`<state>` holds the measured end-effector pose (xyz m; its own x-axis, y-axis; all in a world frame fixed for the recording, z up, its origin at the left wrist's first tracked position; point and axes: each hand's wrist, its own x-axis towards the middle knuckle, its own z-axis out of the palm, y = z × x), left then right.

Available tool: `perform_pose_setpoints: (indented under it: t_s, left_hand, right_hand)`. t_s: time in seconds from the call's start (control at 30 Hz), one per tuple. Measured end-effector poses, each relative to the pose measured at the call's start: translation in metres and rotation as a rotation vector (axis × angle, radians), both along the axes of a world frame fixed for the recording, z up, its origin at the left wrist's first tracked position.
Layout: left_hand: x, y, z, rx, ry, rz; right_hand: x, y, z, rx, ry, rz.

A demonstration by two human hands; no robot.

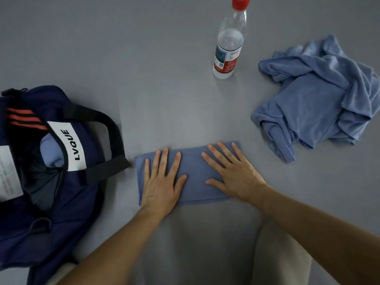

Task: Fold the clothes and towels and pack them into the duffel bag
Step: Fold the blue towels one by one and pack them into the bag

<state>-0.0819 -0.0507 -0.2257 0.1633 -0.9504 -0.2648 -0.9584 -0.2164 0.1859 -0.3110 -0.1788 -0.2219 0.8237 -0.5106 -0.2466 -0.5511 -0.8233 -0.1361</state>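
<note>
Now | L grip (pixel 162 182) + R grip (pixel 234 175) wide, flat | folded towel (pixel 194 161) under both palms

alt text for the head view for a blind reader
A person's left hand and right hand lie flat on a folded blue towel on a grey surface. An open navy duffel bag sits at the left, crumpled blue cloths at the right, a red-capped bottle stands beyond.

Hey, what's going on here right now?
A person presses both hands flat on a folded blue towel, left hand and right hand side by side. The navy duffel bag lies open at left with a light blue item already inside. Crumpled blue clothes lie unfolded at right, near a water bottle.
</note>
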Motion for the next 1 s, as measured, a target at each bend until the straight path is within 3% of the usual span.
perform_pose_setpoints:
  t_s: [0.17, 0.3, 0.43, 0.57, 0.67, 0.83, 1.0]
  left_hand:
    - [0.034, -0.021, 0.003, -0.118, 0.026, -0.029]
    - [0.071, -0.026, 0.014, -0.247, 0.031, -0.025]
    - [0.09, -0.039, 0.028, -0.116, 0.05, 0.007]
    - [0.096, -0.052, 0.042, 0.035, 0.163, 0.107]
    - [0.092, -0.06, 0.046, 0.055, 0.164, 0.107]
    - [0.08, -0.056, 0.059, -0.295, 0.089, 0.208]
    - [0.07, 0.004, 0.055, -0.339, -0.013, 0.022]
  right_hand:
    - [-0.002, -0.012, 0.001, -0.023, -0.051, -0.069]
    - [-0.005, -0.037, 0.002, -0.063, -0.295, -0.152]
    - [-0.008, -0.056, 0.018, 0.094, -0.333, -0.383]
    - [-0.004, -0.066, 0.025, 0.211, -0.271, -0.478]
    - [-0.002, -0.069, 0.027, 0.219, -0.22, -0.463]
    - [-0.008, -0.067, 0.049, 0.023, -0.396, -0.464]
    - [-0.039, -0.017, 0.053, -0.118, -0.436, -0.116]
